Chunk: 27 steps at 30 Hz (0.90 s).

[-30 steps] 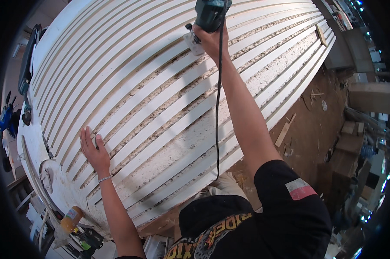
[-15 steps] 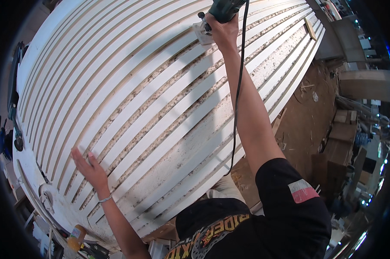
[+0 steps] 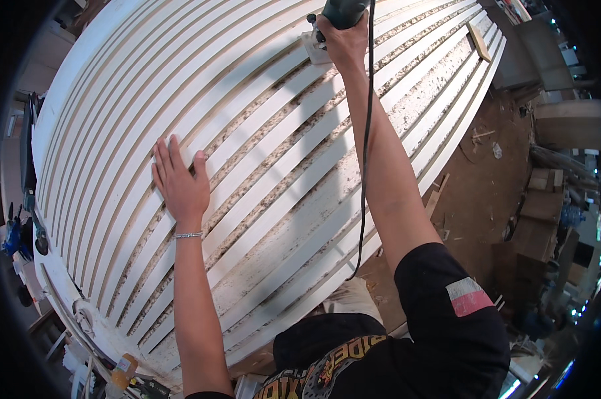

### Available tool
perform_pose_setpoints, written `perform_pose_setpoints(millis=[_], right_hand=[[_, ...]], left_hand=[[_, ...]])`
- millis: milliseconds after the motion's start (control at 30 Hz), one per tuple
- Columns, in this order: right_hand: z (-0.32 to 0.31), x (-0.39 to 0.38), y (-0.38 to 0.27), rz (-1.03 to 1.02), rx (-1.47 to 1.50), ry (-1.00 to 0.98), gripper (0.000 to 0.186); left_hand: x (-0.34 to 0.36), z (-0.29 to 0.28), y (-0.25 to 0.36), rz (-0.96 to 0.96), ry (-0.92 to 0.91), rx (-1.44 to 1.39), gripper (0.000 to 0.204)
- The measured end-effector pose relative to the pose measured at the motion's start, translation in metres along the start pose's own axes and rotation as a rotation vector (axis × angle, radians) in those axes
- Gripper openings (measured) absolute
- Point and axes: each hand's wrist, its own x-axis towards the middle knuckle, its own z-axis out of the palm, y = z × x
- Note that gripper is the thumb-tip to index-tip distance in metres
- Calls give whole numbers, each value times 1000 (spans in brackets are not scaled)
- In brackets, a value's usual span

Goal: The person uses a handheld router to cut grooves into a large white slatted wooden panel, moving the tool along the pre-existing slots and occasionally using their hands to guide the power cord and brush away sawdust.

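A large curved white surface (image 3: 260,163) carries many long raised strips with grooves between them. Several grooves show a speckled brown and white bottom. My left hand (image 3: 183,186) lies flat on the strips, fingers stretched out and holding nothing. Farther off, near the top edge, my right hand (image 3: 348,48) grips a dark green trim router (image 3: 344,12). The router's pale base plate (image 3: 318,52) rests against the strips; its bit is hidden. A black power cord (image 3: 365,143) runs down from the router past my right forearm.
A small wooden block (image 3: 477,42) lies across the strips at the far right. Wood scraps litter the brown floor (image 3: 470,193); boards and boxes (image 3: 536,219) stand beyond. At the lower left are an orange-capped bottle (image 3: 123,371) and a blue tool (image 3: 13,233).
My left hand has moved up and to the right across the strips and now lies flat. The router in my right hand has shifted only slightly.
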Motion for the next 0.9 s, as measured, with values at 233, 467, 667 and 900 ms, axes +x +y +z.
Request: perform_pose_setpoints(millis=[233, 467, 667, 900], right_hand=[[-50, 56, 14, 28, -108, 13, 44], [-92, 105, 17, 18, -140, 17, 44], [-139, 161, 37, 28, -130, -99, 43], [-174, 207, 36, 20, -128, -23, 36]], left_hand=[[3, 1, 2, 23, 27, 20, 64], [3, 1, 4, 28, 21, 31, 62], [7, 1, 8, 31, 9, 22, 60], [6, -4, 8, 23, -35, -8, 58]])
